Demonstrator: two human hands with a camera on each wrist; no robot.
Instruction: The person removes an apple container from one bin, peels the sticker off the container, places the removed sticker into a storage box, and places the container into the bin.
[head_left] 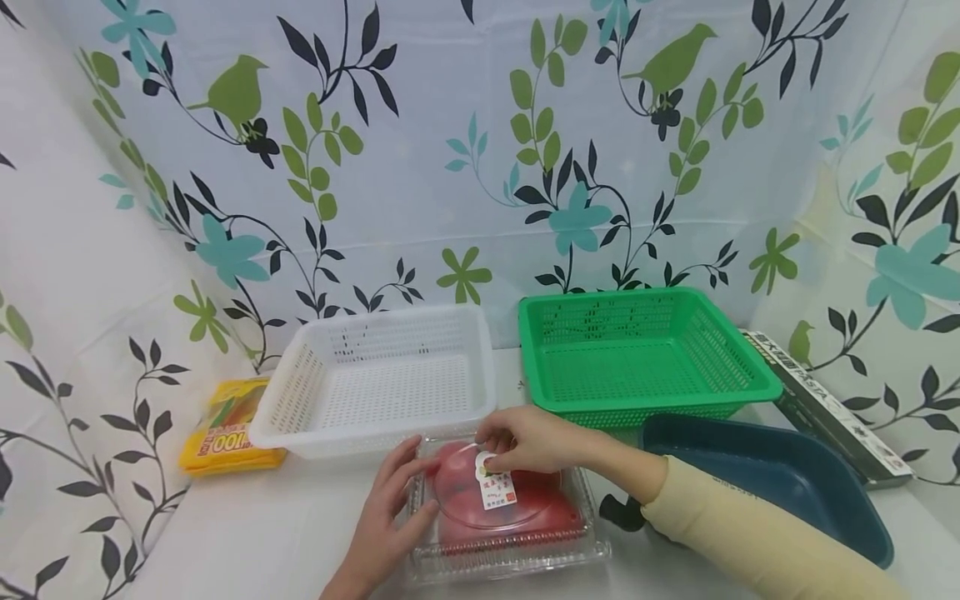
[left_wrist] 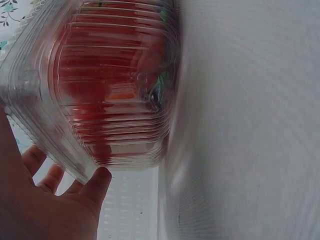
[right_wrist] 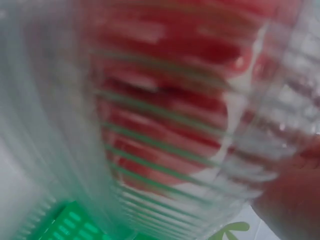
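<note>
A clear plastic clamshell box with several glossy red rounded items inside stands at the front middle. Its lid carries a white paper label with a round top. My left hand grips the box's left rim; the left wrist view shows the thumb at the rim's corner and other fingers beyond the flange. Bent over the lid, my right hand pinches the label's round top between thumb and finger. The right wrist view is blurred: the box's ribbed wall fills it, and those fingertips are hidden.
A white basket stands behind the box, beside a green basket. A dark blue tray lies at right under my forearm. A yellow packet is at left, a long black-and-white box at far right. Patterned cloth hangs behind.
</note>
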